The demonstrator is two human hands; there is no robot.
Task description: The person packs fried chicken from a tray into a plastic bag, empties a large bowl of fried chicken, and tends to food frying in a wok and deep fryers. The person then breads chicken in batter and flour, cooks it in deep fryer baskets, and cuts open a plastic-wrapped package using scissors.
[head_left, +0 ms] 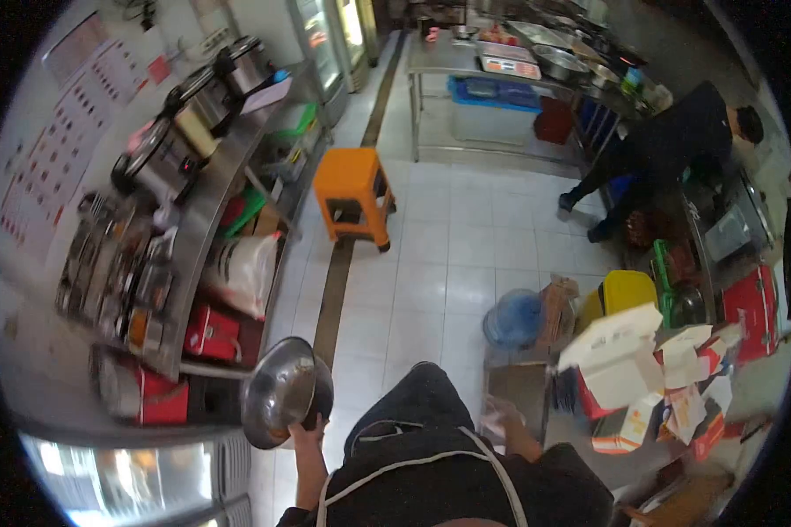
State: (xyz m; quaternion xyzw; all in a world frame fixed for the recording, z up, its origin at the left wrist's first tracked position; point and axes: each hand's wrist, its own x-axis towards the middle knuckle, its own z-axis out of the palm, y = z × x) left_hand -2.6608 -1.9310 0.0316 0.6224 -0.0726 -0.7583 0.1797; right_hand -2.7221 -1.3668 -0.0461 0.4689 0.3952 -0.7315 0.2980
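My left hand [307, 433] is closed on the rim of a shiny steel bowl [268, 400], held out to my left above the floor. The bowl is tilted, and what looks like a second rim shows inside it, so I cannot tell whether two bowls are nested. A small brownish patch shows low inside it. My right hand [508, 428] is at my right side, smeared by motion, and its fingers cannot be made out. It is nearest to a metal counter edge with opened paper food boxes [624, 360] piled beyond it.
An orange stool [353, 189] stands on the tiled floor [431, 263] ahead. Steel shelving [224, 189] with cookers [158, 162] runs along the left. A blue water jug [512, 318] stands right of centre. A co-worker in dark clothes [677, 140] bends over the right counter.
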